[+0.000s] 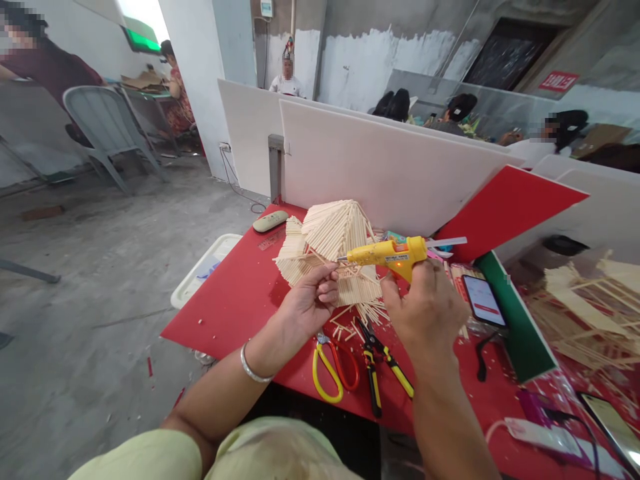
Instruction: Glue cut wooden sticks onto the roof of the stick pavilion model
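Note:
My right hand [430, 307] is wrapped round the grip of a yellow hot glue gun [387, 253], a clear glue stick poking from its back end. The gun's nozzle points left and meets the fingertips of my left hand [317, 293]. Those fingers are pinched together on what looks like a thin wooden stick, mostly hidden. Right behind both hands stands a small model building [330, 230] made of pale wooden sticks, with a sloped roof. Loose sticks [367, 312] lie scattered in front of it.
Scissors [333, 367] and pliers [377, 367] lie near the red table's [220, 313] front edge. A glasses case [270, 221] sits back left, a phone [484, 300] at right beside a green board [525, 333]. White panels [380, 160] rise behind; several people are beyond.

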### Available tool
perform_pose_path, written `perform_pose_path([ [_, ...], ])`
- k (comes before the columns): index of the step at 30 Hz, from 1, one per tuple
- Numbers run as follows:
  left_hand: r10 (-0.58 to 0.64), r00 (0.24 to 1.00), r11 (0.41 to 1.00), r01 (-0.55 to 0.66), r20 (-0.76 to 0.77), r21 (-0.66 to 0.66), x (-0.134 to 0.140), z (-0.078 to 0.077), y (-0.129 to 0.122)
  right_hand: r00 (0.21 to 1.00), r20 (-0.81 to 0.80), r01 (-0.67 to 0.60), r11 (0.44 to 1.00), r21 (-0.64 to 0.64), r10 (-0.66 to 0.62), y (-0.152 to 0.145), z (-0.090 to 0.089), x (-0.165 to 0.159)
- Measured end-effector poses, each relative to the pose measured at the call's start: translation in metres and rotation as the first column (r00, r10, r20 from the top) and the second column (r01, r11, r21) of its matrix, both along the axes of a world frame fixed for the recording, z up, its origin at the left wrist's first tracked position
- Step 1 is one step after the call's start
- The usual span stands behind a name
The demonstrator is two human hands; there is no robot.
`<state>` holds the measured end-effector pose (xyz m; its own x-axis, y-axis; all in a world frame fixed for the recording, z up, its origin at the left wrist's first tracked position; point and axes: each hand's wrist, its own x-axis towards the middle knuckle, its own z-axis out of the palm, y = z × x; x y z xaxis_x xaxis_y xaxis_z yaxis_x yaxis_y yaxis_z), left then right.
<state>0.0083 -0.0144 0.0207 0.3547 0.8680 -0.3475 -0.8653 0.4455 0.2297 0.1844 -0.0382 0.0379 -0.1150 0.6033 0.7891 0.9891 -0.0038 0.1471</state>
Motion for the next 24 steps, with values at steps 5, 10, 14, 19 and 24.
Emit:
perform_pose_path([
  [5,-0.005,0.999,1.0,0.005,-0.053,0.008,0.001,-0.001,0.001,1.0,-0.01,0.006,1.0,-0.012,-0.006,0.0,-0.001,0.0],
  [10,-0.003,0.996,0.999,0.007,-0.084,0.043,0.002,-0.003,0.002,1.0,0.01,-0.002,1.0,0.005,0.002,0.001,-0.001,0.0],
  [14,-0.009,0.991,0.998,0.017,-0.137,0.056,0.003,-0.005,0.004,1.0,0.007,0.002,1.0,0.005,-0.002,0.001,-0.001,0.0],
  [19,0.011,0.98,0.993,0.012,-0.198,0.117,0.005,-0.01,0.006,1.0,-0.016,0.002,1.0,0.009,-0.002,0.001,-0.001,-0.001],
  [24,0.058,0.964,0.984,-0.012,-0.259,0.176,0.005,-0.013,0.007,1.0,0.0,0.016,1.0,0.027,-0.016,0.002,-0.002,-0.001],
])
